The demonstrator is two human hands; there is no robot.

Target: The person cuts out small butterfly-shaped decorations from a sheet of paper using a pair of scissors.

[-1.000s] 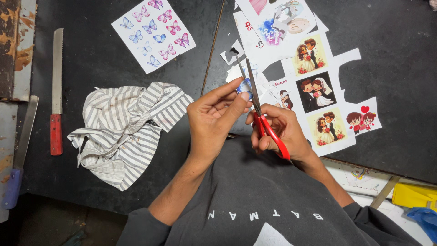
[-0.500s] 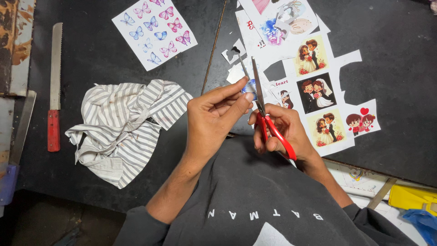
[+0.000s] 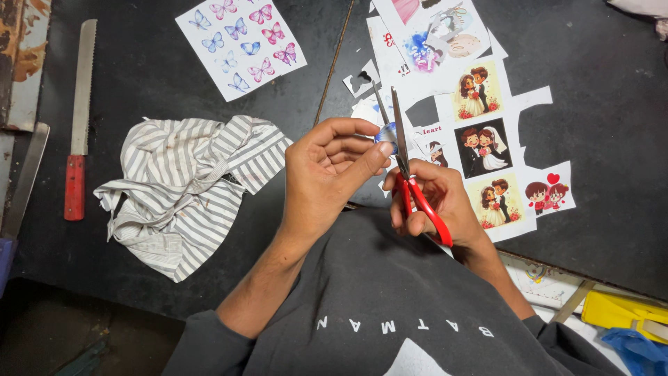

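My right hand [image 3: 435,198] grips red-handled scissors [image 3: 407,174] with the blades pointing away from me and slightly parted. My left hand [image 3: 327,170] pinches a small blue and white paper cutout [image 3: 387,132] between thumb and fingers, right at the blades. Both hands hover over the near edge of a dark table [image 3: 612,125]. Under them lies a white printed sheet of cartoon couple pictures [image 3: 487,150], with several pieces cut out of it.
A sheet of butterfly stickers [image 3: 240,42] lies at the far left centre. A crumpled grey-striped cloth [image 3: 188,184] sits left of my hands. A red-handled serrated knife [image 3: 76,118] and a second blade [image 3: 24,181] lie at the left edge. Yellow and blue items [image 3: 626,320] are at lower right.
The hands stay close together over the table edge. The left fingers have turned the small cutout a little, and the scissors have shifted slightly, still cutting at it.
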